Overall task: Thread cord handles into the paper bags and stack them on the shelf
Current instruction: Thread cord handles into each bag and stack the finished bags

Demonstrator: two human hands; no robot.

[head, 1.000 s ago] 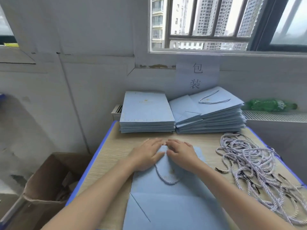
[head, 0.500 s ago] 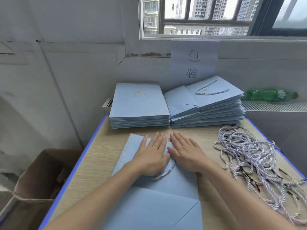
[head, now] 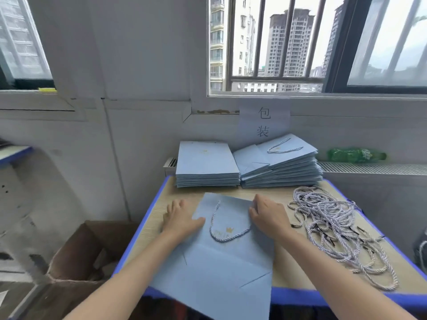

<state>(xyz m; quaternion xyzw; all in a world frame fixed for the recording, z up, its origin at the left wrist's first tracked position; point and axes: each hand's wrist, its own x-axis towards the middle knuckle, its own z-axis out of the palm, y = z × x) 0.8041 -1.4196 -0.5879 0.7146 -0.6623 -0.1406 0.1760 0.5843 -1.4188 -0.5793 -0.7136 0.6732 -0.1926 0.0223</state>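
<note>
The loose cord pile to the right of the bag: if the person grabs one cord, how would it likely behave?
The cord pile lies in tangled, overlapping loops, so pulling one cord would probably drag neighbours along. The cords drape limply on the table, so one would likely hang floppy from a hand. They look thin and twisted, so probably light and not slippery.

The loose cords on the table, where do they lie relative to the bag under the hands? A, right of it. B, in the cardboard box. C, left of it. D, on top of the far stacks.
A: the pile of loose cords lies on the table to the right of the bag, beyond the right hand; none show in the box.
</note>
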